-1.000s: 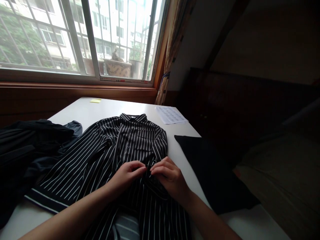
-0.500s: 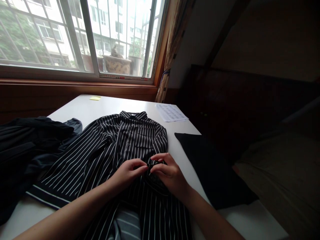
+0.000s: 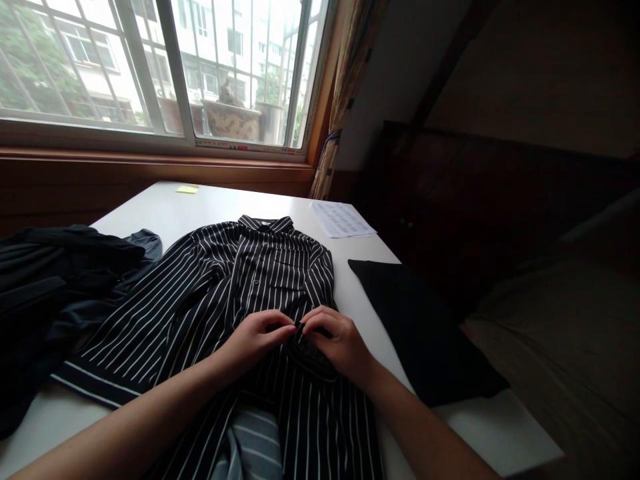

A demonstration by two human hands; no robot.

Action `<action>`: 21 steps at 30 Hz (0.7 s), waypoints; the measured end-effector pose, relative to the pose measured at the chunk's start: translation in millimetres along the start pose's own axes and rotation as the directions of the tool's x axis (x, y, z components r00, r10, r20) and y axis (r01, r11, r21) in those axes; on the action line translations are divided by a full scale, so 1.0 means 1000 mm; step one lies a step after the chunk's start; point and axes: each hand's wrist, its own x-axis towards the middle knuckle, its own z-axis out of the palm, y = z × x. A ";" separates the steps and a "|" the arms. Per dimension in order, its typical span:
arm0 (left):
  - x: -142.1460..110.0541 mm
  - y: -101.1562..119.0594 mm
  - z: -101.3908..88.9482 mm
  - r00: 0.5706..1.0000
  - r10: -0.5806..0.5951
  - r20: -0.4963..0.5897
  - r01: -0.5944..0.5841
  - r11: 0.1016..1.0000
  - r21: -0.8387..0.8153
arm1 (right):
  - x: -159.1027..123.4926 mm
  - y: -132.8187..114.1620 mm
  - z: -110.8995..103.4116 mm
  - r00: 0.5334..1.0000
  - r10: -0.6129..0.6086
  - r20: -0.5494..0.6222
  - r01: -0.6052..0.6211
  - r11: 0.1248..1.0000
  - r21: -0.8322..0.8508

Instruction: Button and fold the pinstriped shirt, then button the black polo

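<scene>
Striped shirt (image 3: 277, 273) spread on the counter (image 3: 225, 203), collar toward 12 o'clock. Left hand (image 3: 257, 340) and right hand (image 3: 343, 340) meet over its front, each pinching shirt cloth between thumb and fingertips; exact fold hidden. Left forearm (image 3: 130, 427), entering from 8 o'clock, covers part of the shirt. Around the hands: dark clothes (image 3: 65, 267) at 9, yellow note (image 3: 187, 189) at 11, papers (image 3: 343, 220) at 1, black cloth (image 3: 420, 333) at 3.

The bare left forearm (image 3: 150, 413) and bare right forearm (image 3: 425, 423) reach forward, slanting inward. The bare left hand (image 3: 257, 335) and bare right hand (image 3: 343, 343) nearly meet at the fingertips, fingers curled, each thumb and forefinger pinching.
</scene>
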 end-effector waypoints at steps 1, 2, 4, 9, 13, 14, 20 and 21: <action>0.000 0.001 0.000 1.000 -0.004 -0.003 0.004 1.000 0.001 | -0.001 0.001 0.001 1.000 0.026 -0.012 -0.026 1.000 -0.002; 0.000 0.001 0.000 1.000 -0.009 -0.006 0.009 1.000 0.002 | -0.002 0.002 0.001 0.998 0.054 -0.026 -0.054 0.998 -0.010; 0.000 0.001 0.000 1.000 -0.014 -0.006 0.014 1.000 0.005 | -0.003 0.004 0.002 0.994 0.100 -0.052 -0.103 0.994 -0.043; 0.001 -0.004 0.001 1.000 0.029 -0.002 -0.029 0.999 -0.017 | -0.004 0.006 0.002 0.992 0.103 -0.078 -0.110 0.990 -0.089; 0.001 -0.008 0.002 0.995 0.100 -0.015 -0.100 0.995 0.002 | -0.003 0.004 0.002 0.995 0.065 -0.071 -0.071 0.994 -0.084; 0.001 -0.008 0.003 0.993 0.117 -0.018 -0.117 0.993 0.010 | -0.002 0.003 0.002 0.997 0.048 -0.063 -0.053 0.995 -0.082; -0.001 -0.004 0.004 0.983 0.183 -0.028 -0.182 0.983 0.030 | 0.000 -0.001 0.001 0.999 -0.038 -0.035 0.036 0.998 -0.059; -0.002 -0.003 0.005 0.981 0.190 -0.029 -0.189 0.982 0.030 | 0.000 -0.002 0.001 0.998 -0.046 -0.036 0.044 0.997 -0.059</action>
